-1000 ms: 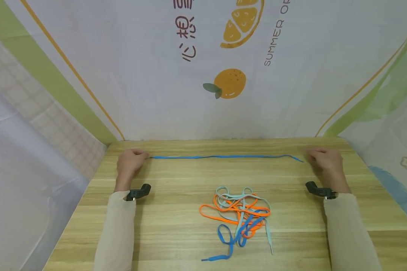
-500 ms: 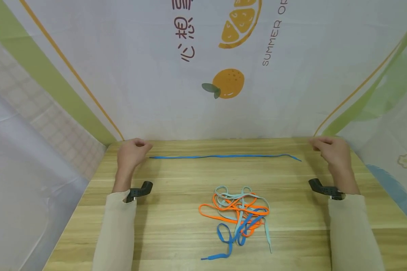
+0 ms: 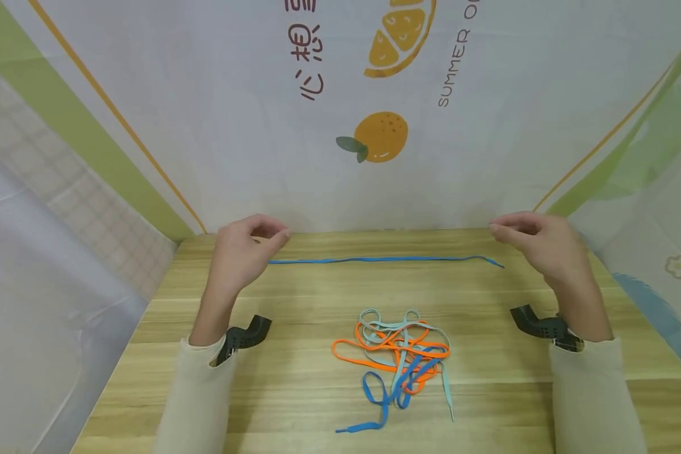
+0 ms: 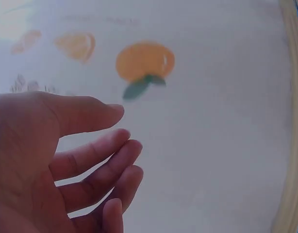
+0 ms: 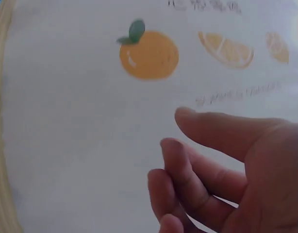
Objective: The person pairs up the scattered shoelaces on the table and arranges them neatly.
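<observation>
A blue shoelace (image 3: 374, 258) lies stretched almost straight along the far side of the table, its right end bent slightly toward me. My left hand (image 3: 245, 252) is raised over its left end and hides that tip in the head view. Over beyond the right end, my right hand (image 3: 545, 246) is lifted too. Both hands hold nothing; in the left wrist view the left fingers (image 4: 98, 182) are loosely bent with the thumb apart, and the right fingers (image 5: 178, 165) look much the same. Nearer me lies a tangle of orange (image 3: 346, 353), pale green (image 3: 447, 391) and blue (image 3: 369, 427) shoelaces.
The wooden table (image 3: 295, 403) ends at a white printed cloth (image 3: 250, 139) hanging behind it. More cloth hangs at the left and right sides. A black wrist mount (image 3: 250, 334) sits on each forearm.
My left hand has let go of the straight lace's left end. Both hands have risen off the table and moved inward, their fingers loosening. The laces stay where they were.
</observation>
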A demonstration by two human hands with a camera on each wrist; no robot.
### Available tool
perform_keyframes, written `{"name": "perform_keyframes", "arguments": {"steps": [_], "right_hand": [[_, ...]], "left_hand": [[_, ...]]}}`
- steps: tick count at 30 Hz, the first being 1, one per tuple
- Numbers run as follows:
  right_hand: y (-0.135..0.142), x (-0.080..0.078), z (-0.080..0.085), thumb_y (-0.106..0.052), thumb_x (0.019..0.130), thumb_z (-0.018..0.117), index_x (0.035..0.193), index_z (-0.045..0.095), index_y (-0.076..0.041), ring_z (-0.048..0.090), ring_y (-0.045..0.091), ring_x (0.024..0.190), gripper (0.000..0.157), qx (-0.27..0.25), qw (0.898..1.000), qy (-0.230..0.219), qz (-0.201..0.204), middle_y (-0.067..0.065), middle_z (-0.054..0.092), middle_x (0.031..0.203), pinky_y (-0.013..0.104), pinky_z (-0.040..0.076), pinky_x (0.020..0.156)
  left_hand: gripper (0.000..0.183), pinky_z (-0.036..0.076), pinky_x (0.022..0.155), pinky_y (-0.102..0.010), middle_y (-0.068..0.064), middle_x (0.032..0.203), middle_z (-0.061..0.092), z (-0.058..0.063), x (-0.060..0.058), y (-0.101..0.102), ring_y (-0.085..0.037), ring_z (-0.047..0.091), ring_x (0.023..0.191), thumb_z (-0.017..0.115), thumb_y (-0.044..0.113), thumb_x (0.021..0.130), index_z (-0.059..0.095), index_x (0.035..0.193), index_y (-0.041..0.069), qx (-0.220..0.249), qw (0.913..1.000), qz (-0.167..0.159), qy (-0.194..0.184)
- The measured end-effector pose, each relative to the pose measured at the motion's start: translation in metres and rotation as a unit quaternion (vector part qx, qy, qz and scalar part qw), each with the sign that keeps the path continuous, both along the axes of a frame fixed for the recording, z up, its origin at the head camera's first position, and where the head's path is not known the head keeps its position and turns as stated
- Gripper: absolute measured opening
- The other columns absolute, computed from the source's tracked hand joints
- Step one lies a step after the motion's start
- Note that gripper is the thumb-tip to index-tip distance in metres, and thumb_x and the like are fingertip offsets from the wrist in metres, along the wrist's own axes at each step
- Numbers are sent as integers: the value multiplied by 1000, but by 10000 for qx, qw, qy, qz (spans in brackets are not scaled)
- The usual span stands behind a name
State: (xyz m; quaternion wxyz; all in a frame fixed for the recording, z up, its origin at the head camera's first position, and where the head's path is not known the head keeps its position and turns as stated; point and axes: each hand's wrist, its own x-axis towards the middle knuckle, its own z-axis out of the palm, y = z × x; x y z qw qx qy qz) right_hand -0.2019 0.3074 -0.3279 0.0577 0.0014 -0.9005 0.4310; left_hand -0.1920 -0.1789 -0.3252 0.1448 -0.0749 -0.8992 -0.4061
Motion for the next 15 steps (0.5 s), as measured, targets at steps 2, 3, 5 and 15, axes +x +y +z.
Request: {"name": "perform_keyframes", "arguments": {"steps": [2,3,5,15], "right_hand": [[-11,7,4,-42,104,78,127,81,-9,62,13,98,40,191,9991,222,299,-12,78,100,30,47,80],[-16,9,5,-37,105,79,124,81,-8,64,14,95,36,219,9980,348,483,-8,79,100,29,48,77],[-28,15,6,-30,104,81,119,83,-8,66,15,88,27,354,9941,604,829,-3,79,100,26,50,72],[-78,32,2,-26,99,86,106,84,-19,69,8,86,11,981,9591,671,2569,-14,75,91,30,57,77]], "left_hand": [[15,57,88,-45,-5,100,80,2,6,14,-25,74,99,79,23,103,83,110,10,28,9995,-318,64],[14,57,88,-44,-3,100,81,3,10,20,-23,74,98,79,22,102,83,109,10,40,9989,-465,64],[11,57,88,-44,1,100,81,4,17,34,-20,74,97,80,22,101,83,106,13,3,9972,-746,40],[6,56,84,-35,16,93,74,-9,47,90,-9,70,94,85,26,98,81,94,23,-1063,9659,-2350,-214]]}}
